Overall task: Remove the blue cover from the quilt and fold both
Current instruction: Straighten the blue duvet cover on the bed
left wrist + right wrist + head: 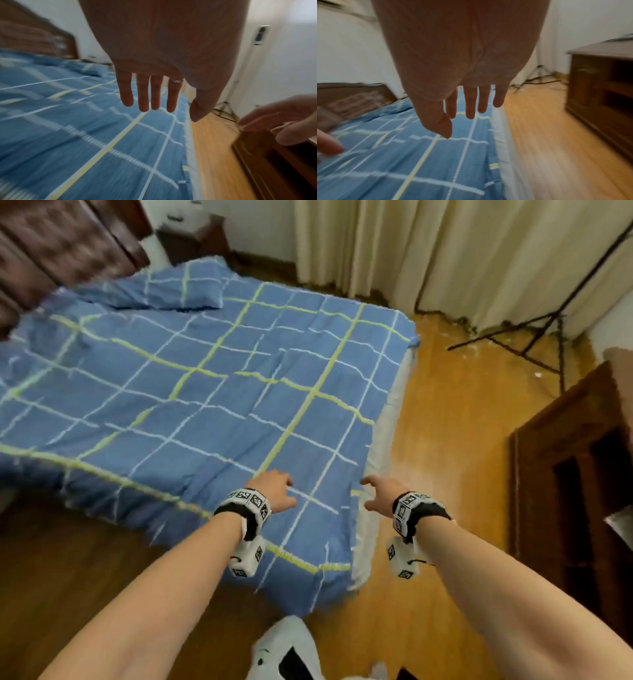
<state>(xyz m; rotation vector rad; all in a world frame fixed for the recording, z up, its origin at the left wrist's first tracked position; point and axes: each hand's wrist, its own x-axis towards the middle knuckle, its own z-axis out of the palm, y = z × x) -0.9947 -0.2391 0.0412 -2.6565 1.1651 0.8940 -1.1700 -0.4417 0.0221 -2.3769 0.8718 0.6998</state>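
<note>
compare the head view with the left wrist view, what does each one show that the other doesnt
Only the head view shows the whole bed from above: the pillow at the headboard end, the cream curtains, both forearms with marker-patterned wrist bands, and a white shoe on the floor.

Only the left wrist view shows the left hand from beneath, fingers straight, holding nothing, with a ring on one finger.

Both show the blue cover spread flat, the right hand open near its edge, the wooden floor, the dark cabinet and the tripod.
</note>
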